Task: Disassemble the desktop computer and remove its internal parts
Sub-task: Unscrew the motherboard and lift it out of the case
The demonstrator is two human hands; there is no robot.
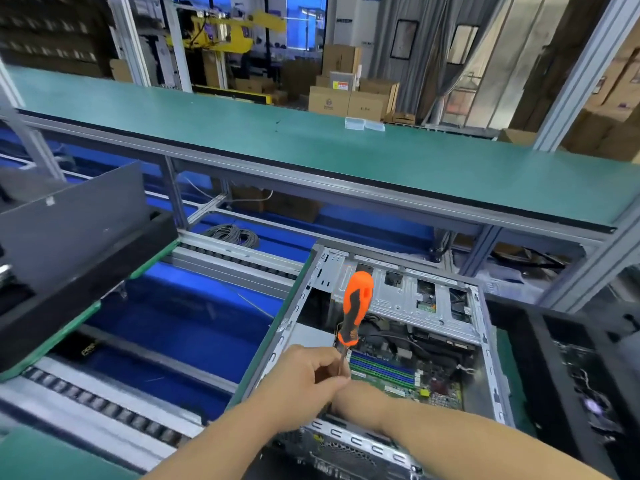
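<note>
Standing up at 12 o'clock, the screwdriver (353,306) is pinched by the left hand (306,374) over the computer (398,341); the right hand's (360,398) grip cannot be told.

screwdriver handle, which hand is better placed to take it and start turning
Right, probably. The left hand already pinches the screwdriver shaft low down, steadying it. The right hand lies beside it, mostly hidden; the orange handle stands free above the open computer case.

Open desktop computer case (398,296) lying on its side, green motherboard (391,372) exposed inside
</note>
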